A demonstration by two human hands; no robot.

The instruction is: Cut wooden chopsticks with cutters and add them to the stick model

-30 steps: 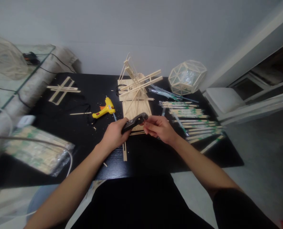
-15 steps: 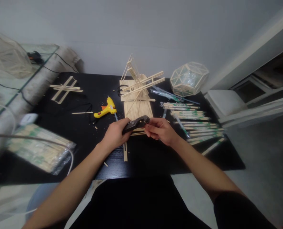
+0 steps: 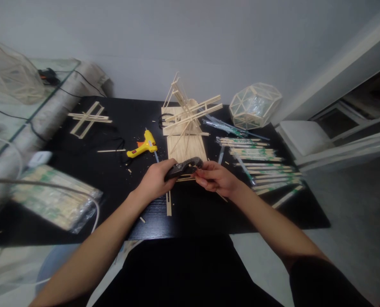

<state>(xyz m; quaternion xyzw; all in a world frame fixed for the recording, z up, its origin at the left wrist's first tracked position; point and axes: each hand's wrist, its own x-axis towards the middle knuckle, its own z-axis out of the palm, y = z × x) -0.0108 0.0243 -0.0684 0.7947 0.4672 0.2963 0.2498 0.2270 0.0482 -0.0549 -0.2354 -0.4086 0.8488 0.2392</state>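
A dark hand cutter with a curved jaw [image 3: 184, 167] is gripped at its handle by my left hand [image 3: 156, 181], fingers wrapped round it. Beside the jaw, my right hand [image 3: 216, 178] is closed in a pinch. A thin wooden stick [image 3: 222, 197] runs behind the right hand and shows below it; the pinch itself is partly hidden. Just beyond both hands lies a panel of wooden sticks [image 3: 187, 146], with an upright stick structure [image 3: 190, 113] at its far end.
A yellow glue gun [image 3: 142, 146] lies left of the panel. Crossed sticks [image 3: 89, 118] lie farther left, near a wrapped bundle [image 3: 53, 194]. Wrapped sticks [image 3: 256, 152] spread along the right. A polyhedral stick frame [image 3: 255, 105] stands at the back right.
A thin stick now shows below my right hand, where none was visible before. The cutter has barely moved, and my left hand keeps its grip.
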